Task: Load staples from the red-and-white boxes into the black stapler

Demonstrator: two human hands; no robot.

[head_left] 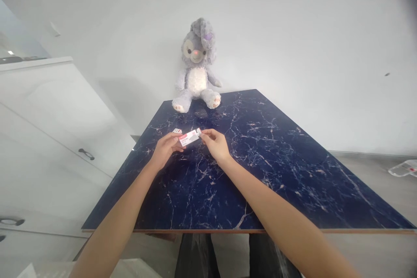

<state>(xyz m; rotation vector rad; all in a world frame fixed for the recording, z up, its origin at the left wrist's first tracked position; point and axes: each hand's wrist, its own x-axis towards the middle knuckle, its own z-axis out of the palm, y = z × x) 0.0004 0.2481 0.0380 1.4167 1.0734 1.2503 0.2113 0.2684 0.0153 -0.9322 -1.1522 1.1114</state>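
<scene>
A small red-and-white cardboard box point(189, 138) is held above the table in front of me, its printed side facing up. My left hand point(164, 150) grips its left end between thumb and fingers. At the other end, the thumb and fingers of my right hand point(215, 142) pinch the box by what looks like its end flap; a dark spot shows there. Just behind my left fingers, a second small red-and-white piece point(177, 130) is partly hidden, and I cannot tell whether it is another box.
A grey plush rabbit point(197, 79) sits at the far edge of the blue marble-patterned table point(286, 182), against the white wall. White drawers point(48, 139) with dark handles stand on the left. Something clear plastic point(404, 168) lies on the floor at right.
</scene>
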